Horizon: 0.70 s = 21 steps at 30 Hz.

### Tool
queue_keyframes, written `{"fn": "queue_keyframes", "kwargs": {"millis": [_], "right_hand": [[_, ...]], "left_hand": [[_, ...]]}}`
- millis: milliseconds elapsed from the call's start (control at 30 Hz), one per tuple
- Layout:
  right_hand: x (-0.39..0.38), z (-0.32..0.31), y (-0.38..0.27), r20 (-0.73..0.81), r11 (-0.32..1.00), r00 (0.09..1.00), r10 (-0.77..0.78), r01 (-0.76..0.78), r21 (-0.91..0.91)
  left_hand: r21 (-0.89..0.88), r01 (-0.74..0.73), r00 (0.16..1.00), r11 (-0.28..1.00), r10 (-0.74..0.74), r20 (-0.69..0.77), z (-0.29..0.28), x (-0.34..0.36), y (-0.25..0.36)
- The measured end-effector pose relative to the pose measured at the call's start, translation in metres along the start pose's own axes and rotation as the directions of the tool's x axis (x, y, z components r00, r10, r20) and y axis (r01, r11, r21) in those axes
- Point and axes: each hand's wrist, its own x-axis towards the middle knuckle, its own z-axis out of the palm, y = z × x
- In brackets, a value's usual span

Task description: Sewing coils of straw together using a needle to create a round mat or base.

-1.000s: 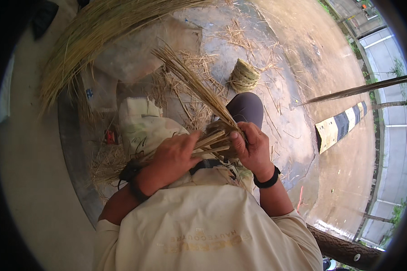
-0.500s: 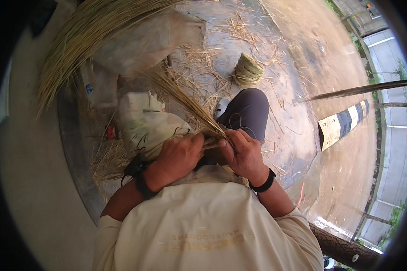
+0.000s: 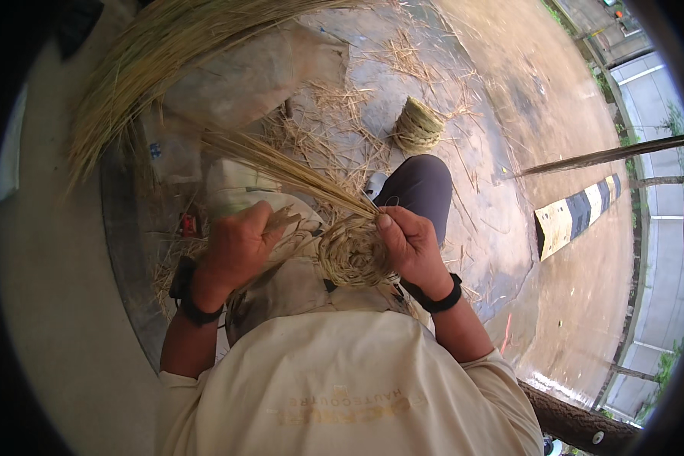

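A round, spiral-coiled straw base (image 3: 353, 252) lies over my lap. My right hand (image 3: 416, 247) grips its right edge, thumb and fingers pinching the straw bundle (image 3: 304, 173) where it meets the coil. From that pinch the loose stalks fan out to the upper left. A thin light-coloured thread or needle shows just above the right fingertips; which one I cannot tell. My left hand (image 3: 239, 247) is closed in a fist, left of the coil and apart from it. A flat, dry brown strip (image 3: 283, 220) sticks out of this fist.
A large heap of long straw (image 3: 140, 83) lies at the upper left, next to a plastic sheet (image 3: 235, 87). Beyond my right knee stands a small coiled straw basket (image 3: 418, 125). Straw scraps (image 3: 349, 114) litter the ground. A black-and-yellowish striped barrier (image 3: 577, 213) lies at right.
My left hand has moved left, away from my right hand, with the strip in its fist. The coiled base has come into view between the hands. The straw bundle has swung lower and leftward.
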Motion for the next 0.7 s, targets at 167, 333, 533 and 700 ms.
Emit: {"fn": "queue_keyframes", "kwargs": {"millis": [167, 333, 533, 700], "right_hand": [[0.024, 0.018, 0.014, 0.201, 0.983, 0.963, -0.178, 0.163, 0.088], [0.023, 0.024, 0.032, 0.355, 1.000, 0.935, 0.018, -0.021, 0.005], [0.045, 0.022, 0.008, 0.382, 0.984, 0.924, -0.013, 0.081, -0.162], [0.065, 0.026, -0.006, 0.470, 0.972, 0.881, 0.058, 0.057, -0.227]], "left_hand": [[-0.087, -0.120, 0.987, 0.989, 0.128, 0.093, 0.000, -0.003, 0.020], [-0.141, -0.042, 0.982, 0.989, 0.067, 0.175, 0.036, -0.019, 0.013], [-0.090, -0.066, 0.982, 0.994, 0.080, 0.168, 0.048, -0.021, 0.008], [-0.099, -0.095, 0.981, 0.990, 0.110, 0.158, 0.045, -0.020, 0.007]]}}
